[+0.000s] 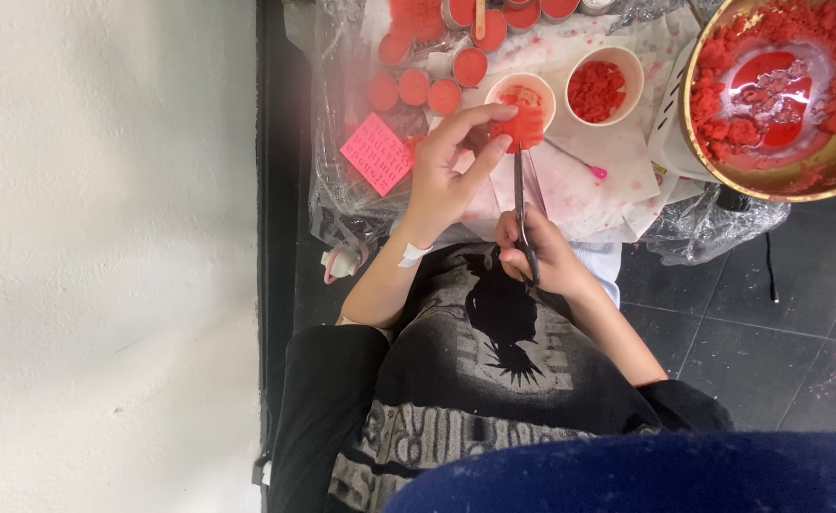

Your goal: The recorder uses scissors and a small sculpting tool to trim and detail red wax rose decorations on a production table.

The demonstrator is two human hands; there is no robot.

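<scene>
head view: the left hand (pixel 441 176) pinched a red wax lump (pixel 517 123) over a white cup (pixel 522 95), while the right hand (pixel 541 252) gripped scissors (pixel 522 204) with blades at the lump. several small tins (pixel 416 85) already sat filled; the gold bowl (pixel 779 95) and a second cup (pixel 603 85) held much red wax, so plenty looked left.

Cups (pixel 596 87) and tins (pixel 414 86) crowding hands (pixel 441 180)

**Scissors at a red wax lump**

Left hand (pixel 446 176) pinching a red wax lump (pixel 522 123) just below the white cup (pixel 522 95). Right hand (pixel 541 252) gripping scissors (pixel 522 209), blades pointing up into the lump. Second white cup (pixel 603 85) right of the first; brass bowl (pixel 779 180) farther right.
</scene>
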